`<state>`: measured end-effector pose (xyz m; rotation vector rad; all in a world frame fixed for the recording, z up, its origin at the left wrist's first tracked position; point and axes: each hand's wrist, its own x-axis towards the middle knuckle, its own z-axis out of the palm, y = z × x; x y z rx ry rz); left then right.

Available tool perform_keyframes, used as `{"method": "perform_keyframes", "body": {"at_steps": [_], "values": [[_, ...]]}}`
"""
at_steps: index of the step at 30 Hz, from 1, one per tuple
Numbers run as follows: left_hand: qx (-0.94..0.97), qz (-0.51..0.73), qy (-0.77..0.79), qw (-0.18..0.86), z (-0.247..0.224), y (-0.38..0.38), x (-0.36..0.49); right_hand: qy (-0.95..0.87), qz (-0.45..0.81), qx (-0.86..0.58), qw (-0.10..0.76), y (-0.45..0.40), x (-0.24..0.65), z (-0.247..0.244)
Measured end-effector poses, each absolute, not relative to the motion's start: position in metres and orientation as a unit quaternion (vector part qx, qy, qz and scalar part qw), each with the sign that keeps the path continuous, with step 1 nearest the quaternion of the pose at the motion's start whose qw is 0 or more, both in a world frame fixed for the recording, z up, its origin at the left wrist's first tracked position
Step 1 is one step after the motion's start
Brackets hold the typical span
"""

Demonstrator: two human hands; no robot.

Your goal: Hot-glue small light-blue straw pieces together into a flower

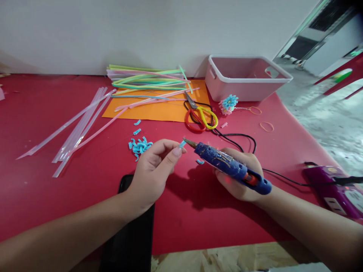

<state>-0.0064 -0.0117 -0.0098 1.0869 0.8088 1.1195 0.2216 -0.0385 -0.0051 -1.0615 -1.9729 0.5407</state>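
Between thumb and forefinger, my left hand pinches a small blue straw piece. My right hand is wrapped round a dark blue hot glue gun; its nozzle points left and meets or nearly meets the end of the blue piece. A pile of curled blue straw pieces lies left of my left hand, with a few loose ones behind it. Another blue piece rests under the glue gun. Farther back is a small blue and pink flower with a twisted stem.
Scissors and a bundle of coloured straws lie on orange paper. Clear pink straws are at left, a pink basket at back right. A black phone sits under my left forearm; a purple power strip stands right.
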Motion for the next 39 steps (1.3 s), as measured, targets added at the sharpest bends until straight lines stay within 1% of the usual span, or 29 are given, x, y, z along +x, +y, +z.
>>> {"method": "perform_keyframes", "body": {"at_steps": [6,17,23,29,39], "values": [[0.494,0.482,0.378,0.617,-0.01,-0.0122,-0.0066,-0.786,0.21,-0.424,0.399,-0.0375,0.2222,-0.0066],[0.499,0.483,0.368,0.618,-0.0087,-0.0117,-0.0054,-0.803,0.205,-0.393,0.398,-0.0391,0.2221,-0.0063],[0.488,0.486,0.386,0.614,-0.0076,-0.0116,-0.0055,-0.789,0.198,-0.43,0.392,-0.04,0.2224,-0.0059],[0.49,0.49,0.382,0.612,-0.0083,-0.011,-0.0045,-0.789,0.23,-0.423,0.383,-0.0416,0.2234,-0.0074],[0.486,0.495,0.364,0.621,-0.0064,-0.0123,-0.0041,-0.8,0.227,-0.396,0.389,-0.0382,0.2209,-0.0074]]}}
